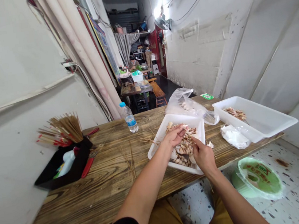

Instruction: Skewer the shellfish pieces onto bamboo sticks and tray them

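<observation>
A white tray (167, 124) of pale sliced food pieces (183, 149) sits on the wooden table (106, 180) in front of me. My left hand (175, 135) reaches into the tray with its fingers curled over the pieces. My right hand (203, 154) hovers over the tray's near right side, fingers pinched together; what they hold is hidden. Thin bamboo skewers (149, 140) lie loose on the table just left of the tray.
A second white tray (261, 121) with some skewered food stands at right, beside a clear plastic bag (185, 103). A water bottle (129, 117) stands mid-table. A black box (63, 167) with a bundle of skewers (63, 130) sits left. A green-lined bin (257, 178) stands on the floor.
</observation>
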{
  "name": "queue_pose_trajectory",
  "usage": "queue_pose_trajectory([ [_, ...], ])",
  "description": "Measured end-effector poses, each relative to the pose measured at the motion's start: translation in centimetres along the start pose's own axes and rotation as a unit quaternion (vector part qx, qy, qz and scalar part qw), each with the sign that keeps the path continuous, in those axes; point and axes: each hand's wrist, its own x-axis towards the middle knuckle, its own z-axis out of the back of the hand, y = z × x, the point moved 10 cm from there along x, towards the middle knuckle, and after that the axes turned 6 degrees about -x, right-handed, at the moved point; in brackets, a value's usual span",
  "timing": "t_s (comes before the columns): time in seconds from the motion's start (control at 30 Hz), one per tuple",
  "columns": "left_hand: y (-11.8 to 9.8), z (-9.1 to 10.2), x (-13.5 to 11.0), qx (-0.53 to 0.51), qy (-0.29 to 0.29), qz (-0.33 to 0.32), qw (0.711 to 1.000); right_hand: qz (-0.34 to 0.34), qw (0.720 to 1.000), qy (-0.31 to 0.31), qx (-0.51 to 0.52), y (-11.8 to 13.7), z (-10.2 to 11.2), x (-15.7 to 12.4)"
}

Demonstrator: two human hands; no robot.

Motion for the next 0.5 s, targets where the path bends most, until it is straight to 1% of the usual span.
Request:
queue_pose_trajectory([
  [0.17, 0.2, -0.2, -0.2, 0.007, 0.018, 0.022, 1.0, -0.001, 1.0, 0.004, 0.013, -0.2, -0.2, -0.1],
  [0.33, 1.4, -0.6, -0.1, 0.012, 0.03, 0.046, 0.998, -0.001, 1.0, -0.007, 0.016, -0.3, -0.2, 0.0],
  [0.5, 1.0, -0.8, 0.0, 0.026, 0.029, 0.009, 0.999, -0.007, 0.999, -0.011, 0.029, -0.3, -0.3, 0.5],
])
